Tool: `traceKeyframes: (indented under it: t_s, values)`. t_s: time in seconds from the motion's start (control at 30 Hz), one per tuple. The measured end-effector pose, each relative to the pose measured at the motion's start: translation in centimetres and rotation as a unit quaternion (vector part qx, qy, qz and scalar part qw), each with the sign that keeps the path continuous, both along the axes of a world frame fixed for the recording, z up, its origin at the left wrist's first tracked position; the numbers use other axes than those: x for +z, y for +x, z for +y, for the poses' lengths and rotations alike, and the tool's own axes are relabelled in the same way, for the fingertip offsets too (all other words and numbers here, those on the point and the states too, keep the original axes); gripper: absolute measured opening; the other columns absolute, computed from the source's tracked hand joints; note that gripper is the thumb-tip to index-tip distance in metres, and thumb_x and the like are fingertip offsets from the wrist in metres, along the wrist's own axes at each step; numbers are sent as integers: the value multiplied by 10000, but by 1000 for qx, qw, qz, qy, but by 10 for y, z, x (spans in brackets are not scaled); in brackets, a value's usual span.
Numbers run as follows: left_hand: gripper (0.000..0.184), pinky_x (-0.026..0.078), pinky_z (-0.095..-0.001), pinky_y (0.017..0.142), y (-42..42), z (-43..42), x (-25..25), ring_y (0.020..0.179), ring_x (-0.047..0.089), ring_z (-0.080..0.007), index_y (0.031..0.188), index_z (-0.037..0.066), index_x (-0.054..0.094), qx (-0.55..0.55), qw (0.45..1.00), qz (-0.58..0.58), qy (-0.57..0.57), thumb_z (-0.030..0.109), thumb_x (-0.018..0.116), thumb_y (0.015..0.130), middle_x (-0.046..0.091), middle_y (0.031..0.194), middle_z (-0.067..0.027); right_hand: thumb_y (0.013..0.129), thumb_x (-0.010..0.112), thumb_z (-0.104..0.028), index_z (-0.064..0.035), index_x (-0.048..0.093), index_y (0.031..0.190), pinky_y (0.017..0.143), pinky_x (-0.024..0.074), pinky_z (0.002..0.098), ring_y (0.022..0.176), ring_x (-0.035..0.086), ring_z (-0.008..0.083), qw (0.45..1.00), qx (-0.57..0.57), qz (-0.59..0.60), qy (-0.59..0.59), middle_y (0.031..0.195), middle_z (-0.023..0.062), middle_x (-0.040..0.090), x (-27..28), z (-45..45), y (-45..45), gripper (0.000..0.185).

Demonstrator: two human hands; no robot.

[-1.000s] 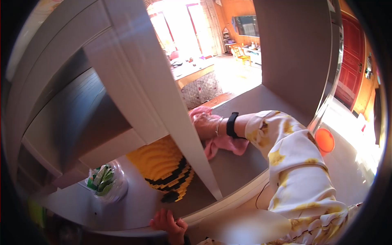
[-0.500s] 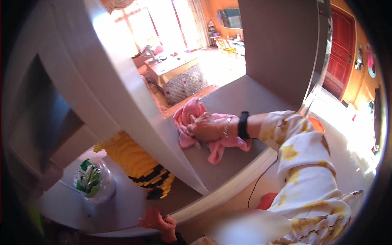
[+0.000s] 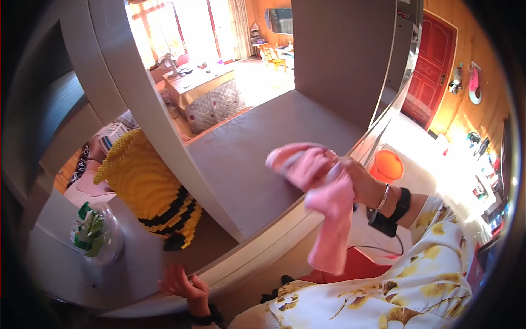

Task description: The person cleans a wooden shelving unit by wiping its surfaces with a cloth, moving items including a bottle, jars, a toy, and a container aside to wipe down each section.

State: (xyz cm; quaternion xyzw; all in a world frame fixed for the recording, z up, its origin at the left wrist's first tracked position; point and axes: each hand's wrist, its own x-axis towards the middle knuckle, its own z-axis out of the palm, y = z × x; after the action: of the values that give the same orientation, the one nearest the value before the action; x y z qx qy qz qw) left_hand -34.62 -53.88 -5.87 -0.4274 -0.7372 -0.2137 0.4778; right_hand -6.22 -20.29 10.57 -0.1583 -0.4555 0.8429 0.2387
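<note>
A crumpled pink cloth is gripped in my right hand, which is at the front edge of the grey shelf. One end of the cloth dangles past that edge, and its far part is smeared by motion. My left hand rests near the front rim at lower left, fingers spread and holding nothing. Close to it stands a yellow and black beaded piece on the lower shelf. Left of that is a clear round jar with green packets inside.
A light upright post divides the shelf, and a dark panel bounds it on the right. On the floor sit an orange bucket and a red object. Behind, a cloth-covered table stands by bright windows.
My right hand has drawn the pink cloth from the shelf's middle towards its front right edge, lifting part of it. The view has shifted right. My left hand stays near the rim.
</note>
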Motion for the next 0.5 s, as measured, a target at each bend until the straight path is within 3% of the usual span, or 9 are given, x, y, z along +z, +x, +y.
traceKeyframes:
  t_s: [0.03,0.07,0.1,0.13,0.2,0.27,0.37,0.43,0.5]
  values:
    - [370,188,-548,1043,0,2,1,1144,480,-340,1202,17,504,7,1000,8,0,263,375,956,533,1227,-178,913,544,-176,-33,553,1149,853,503,274,926,598,120,974,-43,-61,212,1048,29,598,5,-6,6,275]
    - [370,188,-548,1043,1,2,2,1144,480,-340,1202,17,504,2,1000,4,6,263,375,956,533,1227,-178,913,544,-176,-33,553,1149,853,503,274,926,598,120,972,-48,-66,218,1048,29,598,-2,-5,13,275]
    - [372,192,-546,1042,2,1,3,1140,483,-341,1207,17,500,0,1000,-2,1,263,369,960,532,1230,-179,876,553,-109,-43,568,1084,816,501,254,904,565,90,890,-100,-119,428,1008,11,580,-12,0,19,218]
    - [373,195,-544,1040,2,2,4,1137,486,-343,1212,17,496,0,1000,-7,-3,263,364,963,530,1233,-179,840,562,-42,-53,582,1020,778,499,234,882,532,61,758,-145,-166,614,968,-8,561,-17,5,25,182]
    - [386,197,-538,1027,5,5,9,1118,495,-350,1221,1,485,-5,1000,-6,1,264,336,982,545,1210,-176,879,553,-184,-36,575,1028,740,505,251,846,557,107,893,-61,-157,417,949,47,577,16,-10,25,211]
    - [389,202,-537,1024,5,4,9,1114,498,-350,1216,-5,487,5,1000,6,-5,259,316,987,548,1204,-177,901,541,-294,-27,562,1051,725,511,269,830,577,144,972,-32,-92,212,950,85,589,35,-19,20,307]
    - [388,183,-550,1047,4,5,10,1115,495,-349,1202,-4,495,3,1000,7,-2,260,309,985,545,1207,-175,907,520,-409,-24,534,1108,736,521,298,837,600,183,988,-13,123,-87,979,118,605,41,-23,-4,434]
    - [386,173,-556,1057,4,5,5,1119,492,-347,1192,2,501,-4,1000,5,0,269,319,980,544,1209,-172,913,518,-416,-21,543,1095,772,516,308,856,607,187,988,22,139,-57,969,99,611,47,-5,-12,436]
    - [440,234,-563,1007,3,8,-1,1120,509,-335,1201,71,566,10,998,-19,63,378,344,978,576,1206,-117,917,514,-412,-20,554,1068,792,513,319,843,619,191,989,23,146,13,941,74,621,58,21,-23,422]
